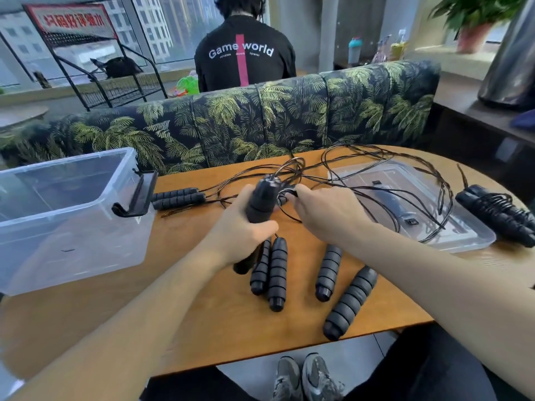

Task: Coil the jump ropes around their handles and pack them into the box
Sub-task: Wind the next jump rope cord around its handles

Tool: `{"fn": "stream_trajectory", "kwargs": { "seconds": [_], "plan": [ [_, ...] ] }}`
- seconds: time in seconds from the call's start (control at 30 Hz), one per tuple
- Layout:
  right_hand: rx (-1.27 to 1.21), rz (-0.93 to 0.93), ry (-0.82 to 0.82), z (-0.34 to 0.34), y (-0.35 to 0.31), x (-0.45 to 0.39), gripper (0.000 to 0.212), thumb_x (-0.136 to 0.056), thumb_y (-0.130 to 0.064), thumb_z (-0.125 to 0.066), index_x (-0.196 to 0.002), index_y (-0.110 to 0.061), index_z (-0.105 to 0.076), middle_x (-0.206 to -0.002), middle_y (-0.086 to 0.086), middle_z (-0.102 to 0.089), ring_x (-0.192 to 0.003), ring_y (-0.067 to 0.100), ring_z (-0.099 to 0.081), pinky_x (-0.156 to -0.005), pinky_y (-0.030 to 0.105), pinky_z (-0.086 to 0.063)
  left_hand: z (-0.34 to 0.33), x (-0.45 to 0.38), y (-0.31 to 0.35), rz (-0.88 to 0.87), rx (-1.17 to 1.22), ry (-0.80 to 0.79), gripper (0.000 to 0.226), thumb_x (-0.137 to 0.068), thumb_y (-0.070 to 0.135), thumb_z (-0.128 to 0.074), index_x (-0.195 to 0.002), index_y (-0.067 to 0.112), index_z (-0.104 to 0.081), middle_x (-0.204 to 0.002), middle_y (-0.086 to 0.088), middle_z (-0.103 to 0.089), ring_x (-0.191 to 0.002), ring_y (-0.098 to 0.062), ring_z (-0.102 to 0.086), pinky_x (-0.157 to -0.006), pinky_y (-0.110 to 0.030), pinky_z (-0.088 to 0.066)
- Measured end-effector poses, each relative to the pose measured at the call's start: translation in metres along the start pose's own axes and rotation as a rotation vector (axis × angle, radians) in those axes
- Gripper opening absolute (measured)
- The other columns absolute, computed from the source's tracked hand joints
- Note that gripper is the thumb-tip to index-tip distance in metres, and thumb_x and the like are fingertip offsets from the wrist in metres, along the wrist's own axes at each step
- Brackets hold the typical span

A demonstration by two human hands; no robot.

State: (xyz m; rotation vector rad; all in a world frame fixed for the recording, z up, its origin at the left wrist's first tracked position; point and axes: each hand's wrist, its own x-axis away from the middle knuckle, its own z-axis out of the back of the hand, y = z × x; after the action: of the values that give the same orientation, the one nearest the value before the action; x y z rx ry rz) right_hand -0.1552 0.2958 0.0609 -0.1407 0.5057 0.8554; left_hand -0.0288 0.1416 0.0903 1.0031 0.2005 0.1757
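Note:
My left hand (246, 227) grips a pair of black jump-rope handles (260, 198) held upright above the wooden table (202, 328). My right hand (321, 211) pinches the thin black rope (289, 193) right beside the handles' top end. Loose rope (376, 157) loops across the table's far side. Several more ribbed black handles (276, 273) lie near the front edge, and another pair (178, 196) lies by the box. A coiled jump rope (498, 214) rests at the right. The clear plastic box (72, 198) stands at the left, nothing visible inside.
The box's clear lid (451, 227) lies flat on the table at the right, with rope draped over it. A leaf-patterned sofa (260, 123) runs behind the table. A person in a black shirt (246, 53) sits beyond it, back turned.

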Motion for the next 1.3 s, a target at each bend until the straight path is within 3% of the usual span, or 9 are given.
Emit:
{"fn": "stream_trajectory", "kwargs": {
  "seconds": [0.1, 0.23, 0.4, 0.63, 0.87, 1.03, 1.13, 1.2, 1.3],
  "plan": [
    [0.024, 0.055, 0.120, -0.003, 0.011, 0.003, 0.030, -0.100, -0.031, -0.052, -0.078, -0.012, -0.056, -0.049, 0.002, -0.046, -0.048, 0.029, -0.052, -0.048, 0.027, -0.026, 0.008, -0.001, 0.006, 0.120, 0.199, -0.149, 0.044, -0.075, 0.018, -0.066, -0.119, 0.015, -0.060, -0.105, -0.003, -0.076, -0.099, -0.021, -0.072, -0.094, -0.040, -0.054],
    [-0.017, 0.096, 0.075, -0.006, 0.009, 0.006, 0.032, -0.101, -0.033, -0.038, -0.083, -0.014, -0.056, -0.056, 0.002, -0.055, -0.058, 0.029, -0.055, -0.071, 0.039, -0.045, 0.011, 0.007, 0.006, 0.112, 0.318, -0.375, 0.035, -0.077, 0.016, -0.059, -0.104, -0.007, -0.063, -0.099, -0.021, -0.073, -0.088, -0.032, -0.069, -0.083, -0.040, -0.057],
    [-0.533, 0.013, -0.163, -0.014, 0.027, -0.002, 0.028, -0.104, -0.038, -0.048, -0.089, -0.014, -0.049, -0.070, -0.003, -0.055, -0.062, 0.017, -0.050, -0.055, 0.031, -0.035, 0.018, 0.004, -0.003, -0.020, 0.607, -0.241, 0.034, -0.069, 0.020, -0.065, -0.095, 0.004, -0.051, -0.073, -0.006, -0.054, -0.063, -0.022, -0.050, -0.065, -0.033, -0.048],
    [-0.608, -0.063, -0.402, -0.035, 0.061, -0.012, 0.014, -0.102, -0.041, -0.053, -0.106, -0.030, -0.061, -0.099, -0.013, -0.061, -0.094, 0.014, -0.057, -0.082, 0.032, -0.046, 0.041, 0.007, -0.026, -0.113, 0.491, 0.023, 0.035, -0.068, 0.027, -0.066, -0.092, 0.005, -0.053, -0.070, -0.008, -0.052, -0.063, -0.022, -0.052, -0.065, -0.030, -0.051],
    [-0.760, -0.038, -0.192, -0.008, 0.060, -0.035, 0.030, -0.102, -0.038, -0.055, -0.124, -0.023, -0.070, -0.107, -0.013, -0.071, -0.092, -0.001, -0.061, -0.082, 0.019, -0.048, 0.041, -0.006, -0.031, 0.107, -0.092, 0.190, 0.024, -0.082, 0.013, -0.072, -0.102, 0.017, -0.059, -0.080, 0.000, -0.064, -0.068, -0.010, -0.055, -0.069, -0.024, -0.044],
    [-0.685, -0.060, -0.174, 0.010, 0.057, -0.045, 0.037, -0.104, -0.036, -0.052, -0.136, -0.021, -0.063, -0.121, -0.007, -0.071, -0.103, -0.005, -0.061, -0.086, 0.005, -0.039, 0.039, -0.012, -0.026, -0.007, -0.038, 0.298, 0.030, -0.080, 0.007, -0.071, -0.094, 0.029, -0.056, -0.068, 0.015, -0.056, -0.061, -0.002, -0.048, -0.065, -0.027, -0.040],
    [-0.595, -0.047, -0.243, 0.018, 0.055, -0.046, 0.035, -0.105, -0.036, -0.049, -0.133, -0.021, -0.065, -0.077, -0.020, -0.064, -0.065, -0.015, -0.056, -0.057, 0.002, -0.037, 0.034, -0.012, -0.018, -0.070, 0.025, 0.189, 0.060, -0.070, 0.020, -0.067, -0.125, 0.039, -0.054, -0.102, 0.029, -0.066, -0.100, 0.004, -0.061, -0.090, -0.031, -0.047],
    [-0.465, -0.012, -0.300, 0.021, 0.049, -0.046, 0.038, -0.104, -0.046, -0.045, -0.134, -0.032, -0.063, -0.096, -0.010, -0.074, -0.083, -0.005, -0.064, -0.068, 0.013, -0.041, 0.029, -0.012, -0.012, -0.160, -0.022, 0.091, 0.088, -0.072, 0.020, -0.068, -0.151, 0.043, -0.035, -0.155, 0.023, -0.038, -0.149, -0.005, -0.028, -0.120, -0.042, -0.026],
    [-0.284, 0.130, -0.347, 0.026, 0.034, -0.045, 0.039, -0.099, -0.060, -0.034, -0.120, -0.044, -0.063, -0.113, 0.002, -0.072, -0.099, 0.029, -0.065, -0.075, 0.030, -0.043, 0.021, -0.016, 0.005, -0.322, -0.159, -0.033, 0.082, -0.071, 0.021, -0.067, -0.139, 0.054, -0.037, -0.158, 0.031, -0.015, -0.153, -0.001, -0.007, -0.125, -0.041, -0.009]
  ]
}}
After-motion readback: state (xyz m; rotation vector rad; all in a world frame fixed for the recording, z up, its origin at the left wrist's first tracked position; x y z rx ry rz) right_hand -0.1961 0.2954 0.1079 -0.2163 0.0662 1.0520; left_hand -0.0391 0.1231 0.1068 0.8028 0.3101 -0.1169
